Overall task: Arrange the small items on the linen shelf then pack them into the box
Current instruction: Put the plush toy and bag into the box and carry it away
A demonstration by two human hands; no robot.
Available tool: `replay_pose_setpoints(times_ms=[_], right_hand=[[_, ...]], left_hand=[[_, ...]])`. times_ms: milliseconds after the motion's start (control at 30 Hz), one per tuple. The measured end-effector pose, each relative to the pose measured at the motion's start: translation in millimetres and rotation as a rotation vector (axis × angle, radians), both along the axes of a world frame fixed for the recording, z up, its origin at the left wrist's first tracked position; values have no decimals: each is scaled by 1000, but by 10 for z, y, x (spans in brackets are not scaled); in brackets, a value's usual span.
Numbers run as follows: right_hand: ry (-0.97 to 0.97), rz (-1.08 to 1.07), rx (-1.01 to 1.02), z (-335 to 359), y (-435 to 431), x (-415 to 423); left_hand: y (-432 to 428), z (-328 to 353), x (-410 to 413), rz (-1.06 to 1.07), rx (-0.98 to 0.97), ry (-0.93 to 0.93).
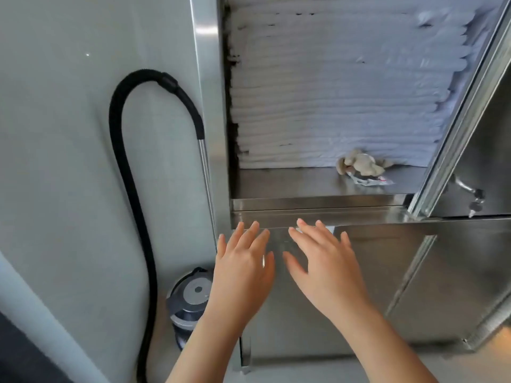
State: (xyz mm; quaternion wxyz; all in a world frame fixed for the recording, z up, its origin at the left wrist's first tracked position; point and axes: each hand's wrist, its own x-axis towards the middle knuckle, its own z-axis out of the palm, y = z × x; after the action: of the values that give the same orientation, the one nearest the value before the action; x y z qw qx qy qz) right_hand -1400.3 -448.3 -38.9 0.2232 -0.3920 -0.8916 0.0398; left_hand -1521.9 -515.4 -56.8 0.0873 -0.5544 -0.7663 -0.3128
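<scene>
A steel linen shelf (290, 186) sits inside an open metal cabinet, with a tall stack of folded white linens (331, 92) at its back. On the shelf's right part lies a small beige crumpled item (359, 163) and, just in front of it, a small flat packet (370, 180) with red print. My left hand (243, 261) and my right hand (323, 258) are held side by side below the shelf's front lip, palms toward the cabinet, fingers spread, holding nothing. No box is in view.
The cabinet's open door (470, 106) stands at the right, with keys (477, 205) hanging from its lock. A black vacuum hose (124, 161) loops on the wall at left above a round vacuum canister (190, 297) on the floor.
</scene>
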Motion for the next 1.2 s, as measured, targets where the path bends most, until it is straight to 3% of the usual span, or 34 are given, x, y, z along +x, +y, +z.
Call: replay_pose_setpoints(times_ms=[267, 533, 767, 967, 1200], right_hand=[[-58, -132, 9, 22, 799, 1186], [-97, -182, -19, -94, 1396, 1778], [-73, -172, -34, -150, 1749, 1592], [-119, -219, -21, -180, 2113, 1123], [-34, -314, -16, -69, 2583, 498]], left_hand=[[1006, 21, 1131, -154, 55, 23], [1651, -71, 1750, -203, 42, 9], [1983, -152, 1546, -194, 15, 86], [2416, -194, 1091, -226, 110, 115], [3024, -85, 516, -323, 167, 157]])
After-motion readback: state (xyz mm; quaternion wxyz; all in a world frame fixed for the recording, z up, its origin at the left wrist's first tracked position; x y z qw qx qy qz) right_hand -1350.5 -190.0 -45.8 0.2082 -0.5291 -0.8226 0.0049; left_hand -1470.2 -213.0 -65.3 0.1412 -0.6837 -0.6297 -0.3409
